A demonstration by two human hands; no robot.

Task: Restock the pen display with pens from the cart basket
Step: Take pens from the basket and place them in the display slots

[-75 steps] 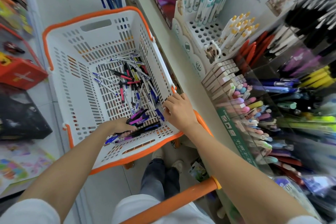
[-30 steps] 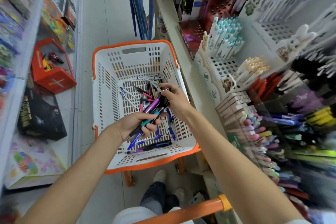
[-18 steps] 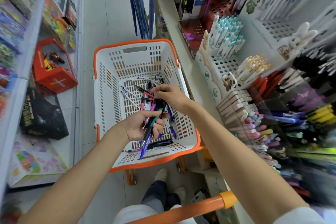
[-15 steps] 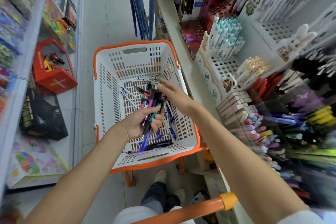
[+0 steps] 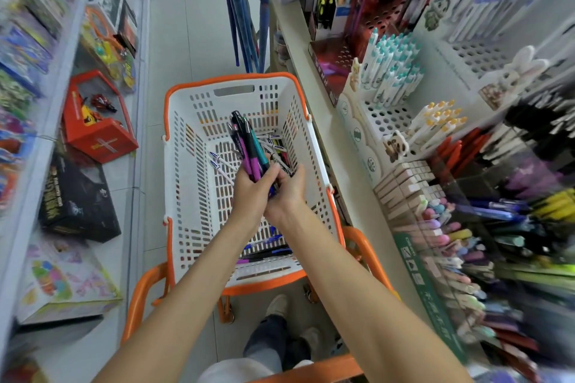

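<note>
Left hand (image 5: 252, 193) curls tight round a bunch of pens (image 5: 247, 146), which stand up and lean away. Right hand (image 5: 289, 193) presses against it from the right, fingers bent round the bunch's lower end. Both forearms reach forward and meet over the basket (image 5: 193, 196). Loose pens (image 5: 273, 143) lie on its floor beneath the hands. The display (image 5: 451, 233) sits on the shelf to the right, well apart from the hands and partly blurred.
</note>
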